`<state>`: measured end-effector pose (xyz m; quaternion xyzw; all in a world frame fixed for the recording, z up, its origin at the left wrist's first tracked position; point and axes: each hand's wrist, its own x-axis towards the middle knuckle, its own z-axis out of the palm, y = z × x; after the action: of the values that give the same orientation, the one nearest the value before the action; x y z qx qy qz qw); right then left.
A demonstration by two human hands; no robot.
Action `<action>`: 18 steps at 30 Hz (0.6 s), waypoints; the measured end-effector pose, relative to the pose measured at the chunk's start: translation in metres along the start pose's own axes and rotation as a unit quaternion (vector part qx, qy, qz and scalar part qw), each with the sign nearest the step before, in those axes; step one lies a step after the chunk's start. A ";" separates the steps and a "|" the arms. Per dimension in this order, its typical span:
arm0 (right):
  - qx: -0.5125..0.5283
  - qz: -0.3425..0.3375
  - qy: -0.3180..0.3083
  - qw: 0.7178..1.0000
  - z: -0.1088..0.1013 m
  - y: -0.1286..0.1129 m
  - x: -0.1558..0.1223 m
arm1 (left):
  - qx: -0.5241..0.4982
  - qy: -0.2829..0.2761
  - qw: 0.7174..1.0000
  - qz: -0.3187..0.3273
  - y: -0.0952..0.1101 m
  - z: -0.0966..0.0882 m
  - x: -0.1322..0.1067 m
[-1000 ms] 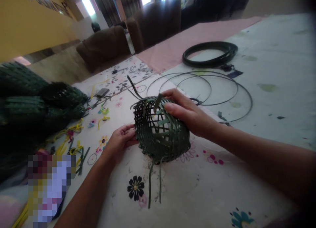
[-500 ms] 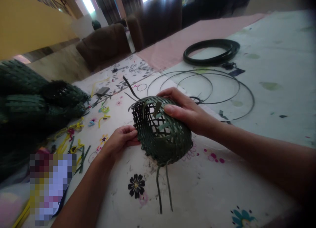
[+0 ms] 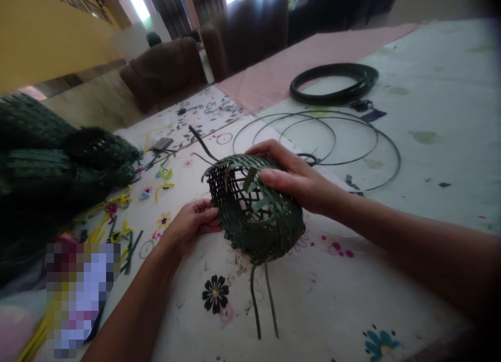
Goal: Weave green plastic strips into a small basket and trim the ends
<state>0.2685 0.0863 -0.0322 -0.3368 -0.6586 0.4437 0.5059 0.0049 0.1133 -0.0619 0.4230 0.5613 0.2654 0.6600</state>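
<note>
A small dark green woven basket (image 3: 270, 236) is held tilted above the patterned table, its opening facing me. My right hand (image 3: 285, 176) grips its upper right side, thumb over the rim and fingers behind the weave. At the lower left, my left hand (image 3: 199, 215) is closed against the basket's side; its fingertips are partly hidden behind it. Loose strands stick out: a dark strand (image 3: 203, 143) at the upper left, and two thin strands hanging below. Short strip ends show inside the opening.
Several larger green woven baskets (image 3: 37, 163) are piled at the left. Yellow and green strip scraps (image 3: 127, 236) lie beside them. Behind my right hand are thin wire loops (image 3: 397, 158) and a thick dark coil (image 3: 295, 93). Brown chairs (image 3: 164, 72) stand beyond the table.
The basket has turned slightly, its upper-left strands shifting left and down and the hanging strands a little right. Both hands keep their hold.
</note>
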 end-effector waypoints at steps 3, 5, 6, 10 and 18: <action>0.002 -0.002 0.002 1.000 -0.001 0.000 0.000 | -0.004 -0.007 1.000 0.004 0.000 0.001 0.000; -0.001 -0.004 0.003 1.000 -0.001 0.000 0.001 | -0.006 -0.010 1.000 0.005 0.000 0.001 0.000; -0.001 -0.004 0.004 1.000 -0.001 0.000 0.001 | -0.005 -0.013 1.000 0.005 0.000 0.001 0.000; 0.013 -0.002 0.009 1.000 0.000 0.002 0.002 | 0.003 -0.030 0.999 0.018 -0.002 0.001 0.000; 0.015 0.001 0.006 1.000 0.001 -0.002 0.000 | 0.004 -0.013 0.999 0.037 -0.004 0.004 -0.003</action>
<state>0.2680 0.0852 -0.0307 -0.3321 -0.6483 0.4519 0.5150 0.0077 0.1080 -0.0638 0.4499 0.5376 0.2818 0.6551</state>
